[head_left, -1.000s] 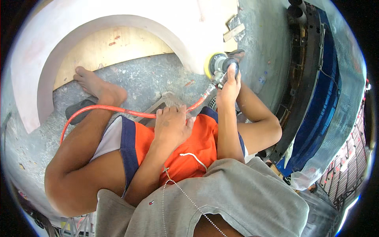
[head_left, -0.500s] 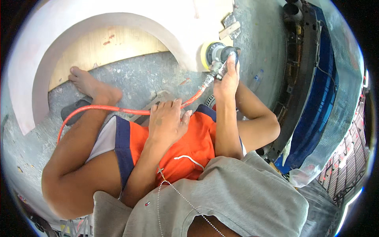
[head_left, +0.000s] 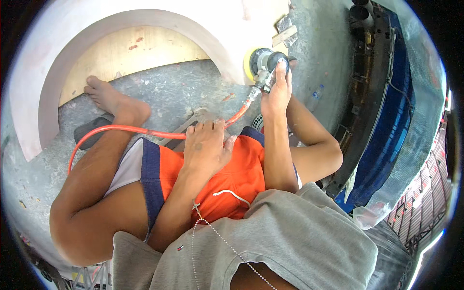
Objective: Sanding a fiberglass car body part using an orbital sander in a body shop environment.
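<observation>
My right hand [head_left: 276, 96] grips an air sander [head_left: 273, 63] with a round black top and a yellow-edged pad. The pad is on edge against the end of a large pale curved panel [head_left: 36, 106], beside its arch-shaped cutout. From the sander's metal fitting an orange-red air hose [head_left: 116, 127] runs left across my lap and over my leg. My left hand [head_left: 205, 147] lies over this hose at the lap, its fingers curled round it and the thumb off to the side. Its fingertips are hidden.
A yellowish board [head_left: 140, 50] with reddish marks lies beyond the arch. A wood strip [head_left: 284, 36] sits by the panel. A dark sandal [head_left: 92, 131] is near my bare foot. At right are a long blue vehicle part [head_left: 386, 130], plastic sheeting [head_left: 420, 116] and a clear bottle [head_left: 318, 92].
The sander and my right hand have shifted slightly left and up in the picture. My left hand remains on the hose, which has barely moved.
</observation>
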The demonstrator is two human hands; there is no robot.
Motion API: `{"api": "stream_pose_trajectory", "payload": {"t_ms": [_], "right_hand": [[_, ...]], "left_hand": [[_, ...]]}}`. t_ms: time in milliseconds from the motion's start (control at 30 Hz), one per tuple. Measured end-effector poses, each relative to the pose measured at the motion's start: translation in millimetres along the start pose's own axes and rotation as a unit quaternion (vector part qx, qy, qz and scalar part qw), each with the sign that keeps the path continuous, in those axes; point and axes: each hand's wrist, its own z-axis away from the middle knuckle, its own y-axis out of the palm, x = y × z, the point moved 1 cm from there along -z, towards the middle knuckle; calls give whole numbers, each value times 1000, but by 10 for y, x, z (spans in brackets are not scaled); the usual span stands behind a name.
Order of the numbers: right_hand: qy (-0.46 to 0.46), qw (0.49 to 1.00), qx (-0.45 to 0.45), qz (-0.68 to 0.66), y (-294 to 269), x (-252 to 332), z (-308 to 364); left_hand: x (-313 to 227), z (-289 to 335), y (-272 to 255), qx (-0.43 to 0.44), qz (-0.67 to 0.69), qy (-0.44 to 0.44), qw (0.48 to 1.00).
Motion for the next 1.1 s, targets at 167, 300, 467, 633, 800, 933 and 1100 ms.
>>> {"api": "stream_pose_trajectory", "payload": {"t_ms": [167, 300, 467, 633, 800, 933, 1100], "right_hand": [[-53, 993, -101, 24, -59, 18, 83], [-60, 997, -51, 11, -128, 61, 156], [-55, 997, -55, 29, -91, -47, 29], [-46, 997, -40, 49, 18, -62, -16], [-51, 994, -88, 29, 5, -14, 110], [-73, 995, -63, 18, -50, -91, 71], [-65, 994, -82, 39, -68, -159, -59]], "left_hand": [[28, 2, -16, -16, 5, 4, 1000], [12, 21, -12, 9, 10, 5, 1000], [21, 44, 33, -17, -10, 14, 1000], [50, 33, 16, -50, -14, 22, 998], [40, 4, 0, -71, -16, 23, 997], [32, 31, 31, -35, -36, 19, 999], [39, 17, 11, -42, -13, 10, 999]]}}
